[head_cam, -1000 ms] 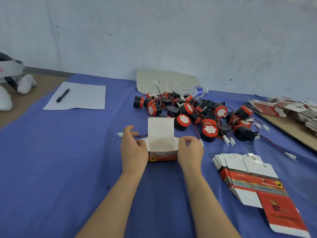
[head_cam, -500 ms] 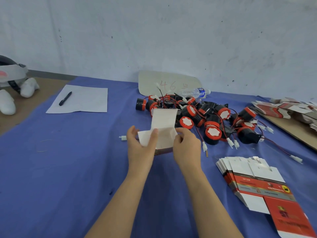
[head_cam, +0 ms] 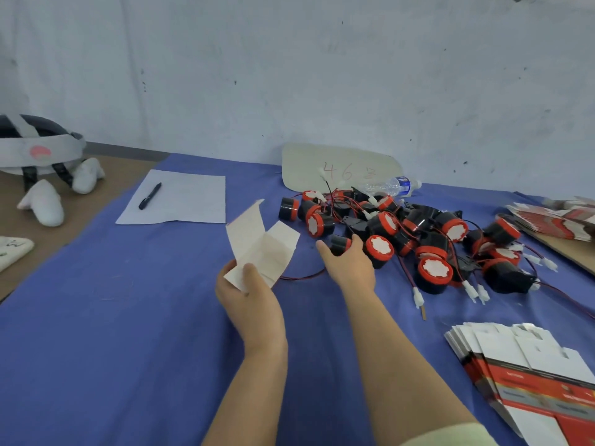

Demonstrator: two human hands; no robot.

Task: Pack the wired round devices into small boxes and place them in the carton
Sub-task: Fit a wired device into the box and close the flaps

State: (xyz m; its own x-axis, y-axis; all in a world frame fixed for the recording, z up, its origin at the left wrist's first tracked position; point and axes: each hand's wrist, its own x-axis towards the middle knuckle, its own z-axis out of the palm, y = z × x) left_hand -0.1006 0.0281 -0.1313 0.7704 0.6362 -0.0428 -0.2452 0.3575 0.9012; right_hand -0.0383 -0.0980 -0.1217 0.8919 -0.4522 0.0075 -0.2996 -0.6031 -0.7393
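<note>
Small box (head_cam: pixel 262 249) — flaps open, tilted; blk/red devices (head_cam: pixel 402 233) piled, wires tangled.

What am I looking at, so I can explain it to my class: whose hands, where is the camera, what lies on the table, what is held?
No machine here: a person works with bare hands. The single picture comes from a camera worn on their head, looking forward and down. The left hand holds an opened small box, its white inside showing. The right hand grips a black round device at the edge of a pile of wired devices. On the blue cloth also lie a stack of flat boxes and a paper sheet with a pen.
</note>
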